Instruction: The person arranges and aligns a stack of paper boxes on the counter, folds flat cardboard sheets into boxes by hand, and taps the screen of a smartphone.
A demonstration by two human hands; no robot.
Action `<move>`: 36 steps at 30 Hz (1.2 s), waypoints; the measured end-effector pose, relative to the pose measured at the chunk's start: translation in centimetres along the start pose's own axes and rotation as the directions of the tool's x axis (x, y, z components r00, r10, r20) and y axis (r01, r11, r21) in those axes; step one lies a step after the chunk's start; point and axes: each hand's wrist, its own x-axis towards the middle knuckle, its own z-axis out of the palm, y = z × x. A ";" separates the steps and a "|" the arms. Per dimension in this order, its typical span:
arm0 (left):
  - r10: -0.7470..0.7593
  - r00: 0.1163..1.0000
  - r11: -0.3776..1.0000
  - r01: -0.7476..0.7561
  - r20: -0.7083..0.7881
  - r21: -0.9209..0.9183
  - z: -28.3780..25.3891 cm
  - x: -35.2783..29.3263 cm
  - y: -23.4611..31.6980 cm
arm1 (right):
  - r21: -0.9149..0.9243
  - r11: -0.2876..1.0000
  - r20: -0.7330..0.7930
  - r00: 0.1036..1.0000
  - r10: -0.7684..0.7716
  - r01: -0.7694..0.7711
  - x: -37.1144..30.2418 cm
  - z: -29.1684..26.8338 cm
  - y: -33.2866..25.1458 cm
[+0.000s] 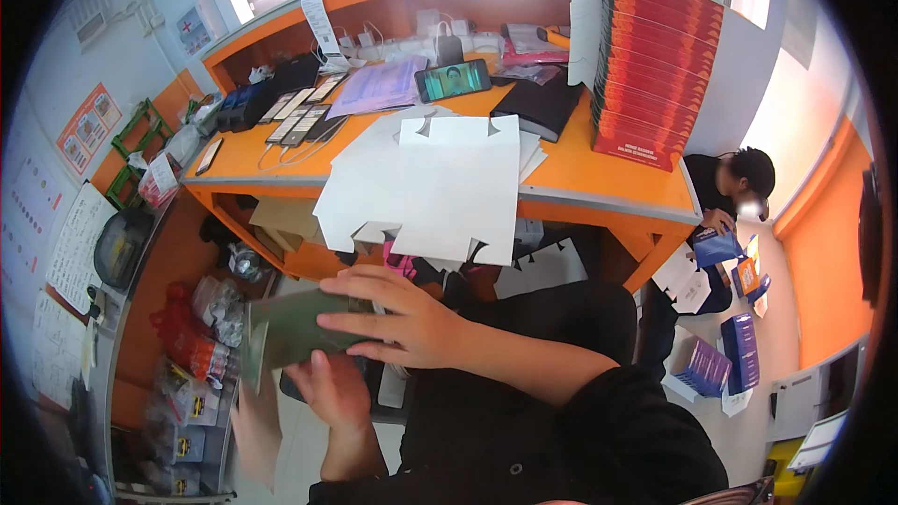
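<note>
A dark green cardboard box (304, 323), partly folded, is held up in front of my lap, left of the middle. My right hand (402, 320) reaches across it from the right, its fingers stretched and spread over the green face. From below, my left hand (339, 395) supports the box with the thumb up against its lower edge; its other fingers are partly hidden. A pale, blurred flap (255, 435) hangs below the box's left end. Just beyond my hands, flat white die-cut cardboard sheets (421, 192) overhang the orange desk (571, 173).
A tall stack of red cartons (655, 65) stands at the desk's right end. A phone (453, 81) showing a video leans at the back. Several phones (304, 122) lie at left. Another person (739, 178) sits low at right with blue boxes (703, 365). Shelves with bags (192, 346) line the left.
</note>
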 end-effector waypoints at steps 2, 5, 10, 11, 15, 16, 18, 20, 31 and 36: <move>0.029 0.999 0.986 -0.031 0.017 0.166 0.1 -0.9 0.2 | 0.050 0.997 -0.020 0.998 0.068 -0.067 -0.4 0.6 -1.0; 0.010 0.999 0.943 0.002 -0.033 0.333 -0.5 -2.1 2.1 | 0.021 0.998 0.007 0.998 0.066 -0.067 -1.6 0.7 -1.8; -0.357 0.842 0.512 -0.187 0.405 0.838 -0.2 -3.7 8.8 | 0.719 0.634 0.068 0.937 0.343 -0.284 -3.8 -1.9 -3.7; -0.438 0.748 0.409 -0.329 0.499 0.851 0.3 -4.5 9.4 | 0.590 0.752 0.073 0.947 0.313 -0.294 -4.3 -2.8 -4.0; -0.501 0.737 0.756 0.119 0.453 0.643 0.6 -8.9 9.0 | 0.326 0.884 0.245 0.933 0.263 -0.334 -5.4 -5.1 -8.6; -0.532 0.712 0.787 0.217 0.458 0.578 0.4 -9.7 8.9 | 0.251 0.876 0.292 0.895 0.336 -0.411 -5.9 -5.5 -10.1; -0.556 0.679 0.761 0.184 0.479 0.622 -0.2 -10.8 9.8 | 0.080 0.932 0.339 0.889 0.308 -0.353 -7.4 -6.0 -12.2; -0.601 0.648 0.706 0.154 0.469 0.692 0.4 -12.0 8.6 | -0.027 0.892 0.386 0.818 0.426 -0.452 -10.3 -6.1 -13.2; -0.582 0.569 0.804 0.296 0.581 0.515 2.1 -11.4 2.7 | 0.224 0.672 -0.351 0.585 0.731 -0.706 -17.9 -10.0 -12.0; -0.642 0.664 0.764 0.509 0.384 0.396 2.0 -12.6 -5.3 | -0.387 0.573 -0.138 0.660 0.739 -0.722 -17.3 -9.5 -9.9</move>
